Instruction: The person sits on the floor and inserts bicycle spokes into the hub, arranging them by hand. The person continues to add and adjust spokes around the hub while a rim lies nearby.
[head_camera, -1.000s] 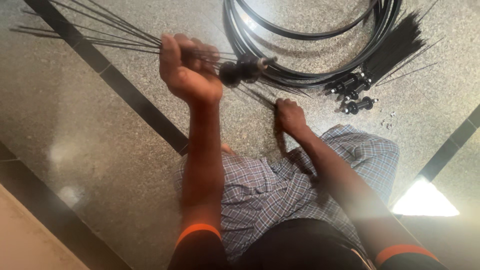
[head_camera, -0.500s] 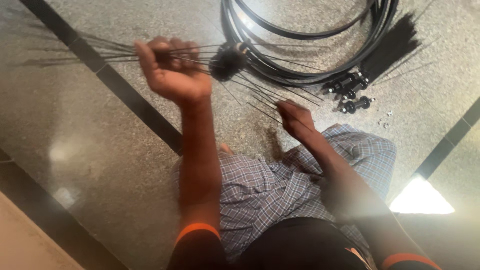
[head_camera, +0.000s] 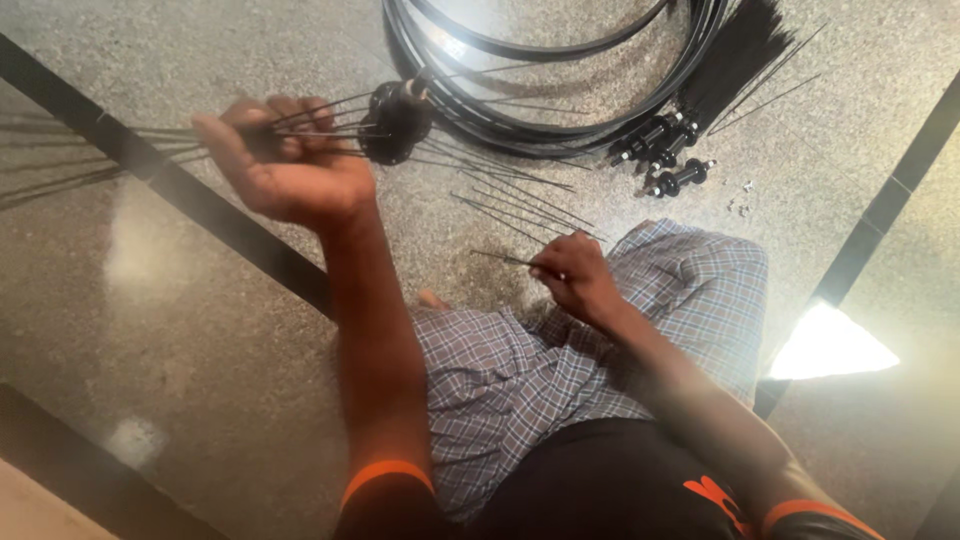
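Left hand (head_camera: 285, 170) grips spoke bundle laced into hub (head_camera: 395, 122), raised over floor | right hand (head_camera: 572, 275) pinches one spoke (head_camera: 505, 259) | loose spokes (head_camera: 520, 205) remain; lacing probably partway

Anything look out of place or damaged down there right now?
Nothing looks damaged. Loose spokes lie scattered at mixed angles on the floor between the hub in the left hand and the right hand.
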